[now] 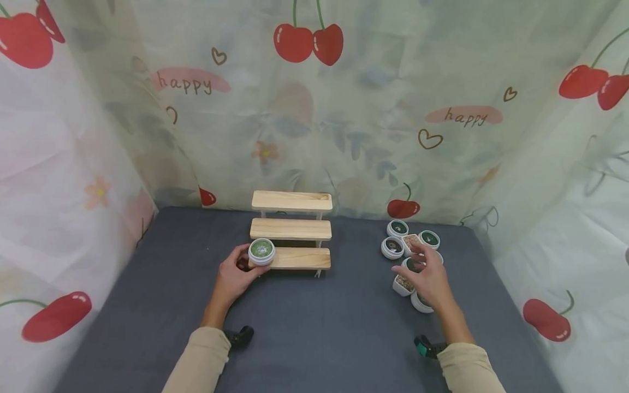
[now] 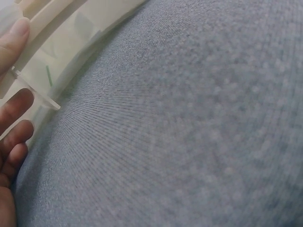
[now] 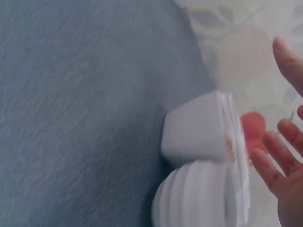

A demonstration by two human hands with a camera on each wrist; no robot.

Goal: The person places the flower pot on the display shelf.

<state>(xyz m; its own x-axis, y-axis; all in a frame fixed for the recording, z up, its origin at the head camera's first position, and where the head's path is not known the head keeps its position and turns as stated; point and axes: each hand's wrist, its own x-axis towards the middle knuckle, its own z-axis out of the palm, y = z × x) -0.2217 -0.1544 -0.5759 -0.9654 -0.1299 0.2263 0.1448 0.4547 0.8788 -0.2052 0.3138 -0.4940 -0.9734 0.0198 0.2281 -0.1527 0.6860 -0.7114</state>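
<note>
My left hand (image 1: 233, 279) grips a small round white pot with a green top (image 1: 261, 249) between thumb and fingers. The pot is at the left end of the lowest step of a three-tier wooden stand (image 1: 302, 258); whether it touches the wood I cannot tell. On the right, my right hand (image 1: 432, 277) hovers over a group of small white pots, its fingers spread and holding nothing. A square white pot (image 3: 194, 130) and a ribbed round pot (image 3: 194, 201) appear beside that hand in the right wrist view. The hand partly hides several pots in the head view.
The pots stand close together, among them a dark-topped round pot (image 1: 393, 248) and a square one with a grainy top (image 1: 403, 285). Dark grey cloth (image 1: 344, 327) covers the table. Cherry-printed curtains (image 1: 368, 109) enclose the back and sides.
</note>
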